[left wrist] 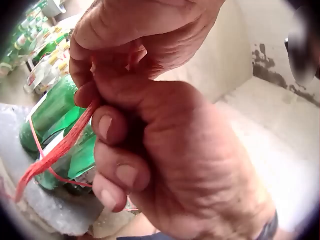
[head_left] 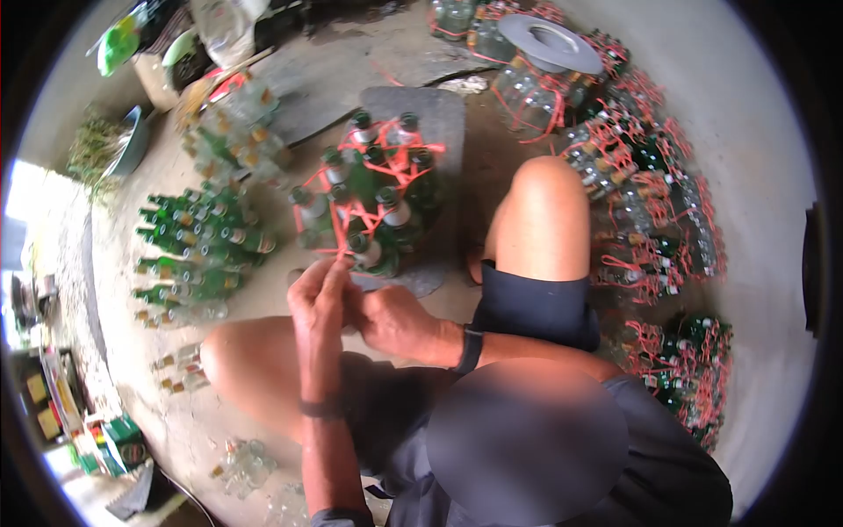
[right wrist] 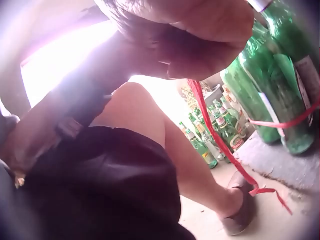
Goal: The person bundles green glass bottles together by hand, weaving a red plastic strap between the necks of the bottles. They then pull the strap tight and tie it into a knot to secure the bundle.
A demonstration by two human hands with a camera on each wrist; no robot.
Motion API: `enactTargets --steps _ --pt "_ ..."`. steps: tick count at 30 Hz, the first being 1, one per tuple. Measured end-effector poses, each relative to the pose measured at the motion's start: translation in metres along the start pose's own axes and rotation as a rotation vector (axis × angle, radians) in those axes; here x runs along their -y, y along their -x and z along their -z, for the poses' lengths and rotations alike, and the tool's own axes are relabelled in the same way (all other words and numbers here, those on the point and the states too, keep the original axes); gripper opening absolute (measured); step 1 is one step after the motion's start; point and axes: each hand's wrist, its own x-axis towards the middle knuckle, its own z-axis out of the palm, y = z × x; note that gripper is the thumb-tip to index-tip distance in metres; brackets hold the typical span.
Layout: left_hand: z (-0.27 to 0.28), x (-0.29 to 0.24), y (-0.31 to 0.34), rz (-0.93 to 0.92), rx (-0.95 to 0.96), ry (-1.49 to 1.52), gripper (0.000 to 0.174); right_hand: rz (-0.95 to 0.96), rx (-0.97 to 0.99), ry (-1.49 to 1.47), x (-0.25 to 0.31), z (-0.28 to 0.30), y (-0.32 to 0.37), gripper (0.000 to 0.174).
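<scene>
Close over the near edge of a bundle of green glass bottles [head_left: 426, 189], both hands are together on red plastic twine [left wrist: 60, 150]. My left hand [head_left: 316, 294] pinches the twine between thumb and fingers. Against it, my right hand [head_left: 395, 321] has its fingers curled round the twine; in the left wrist view a strand runs out of this fist [left wrist: 180, 140]. A loose tail of twine [right wrist: 215, 132] hangs below the hands in the right wrist view. Red strands cross between the bottle necks and circle the bottles lower down. The spot where the fingers meet is partly hidden.
The bundle stands on a flat grey slab [head_left: 448, 114]. Loose green bottles [head_left: 198, 233] and clear bottles [head_left: 237, 145] stand on the left. Several tied bundles [head_left: 645, 202] line the right wall, with a grey hat [head_left: 549, 42] on one. The bent knees [head_left: 549, 211] flank the work.
</scene>
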Motion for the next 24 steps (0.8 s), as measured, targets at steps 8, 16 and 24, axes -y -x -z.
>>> enactTargets --steps 8,16,24 --pt "0.005 -0.02 0.004 0.088 -0.012 0.031 0.021 0.141 0.241 0.277 0.024 0.048 0.004 0.015" --pt "0.013 0.0 -0.012 -0.382 -0.122 -0.432 0.018 0.307 -0.172 0.272 0.033 0.091 -0.048 0.027" --pt "0.019 -0.033 -0.009 -0.529 -0.116 -0.726 0.008 0.25 -0.032 0.35 0.015 0.084 -0.061 0.036"
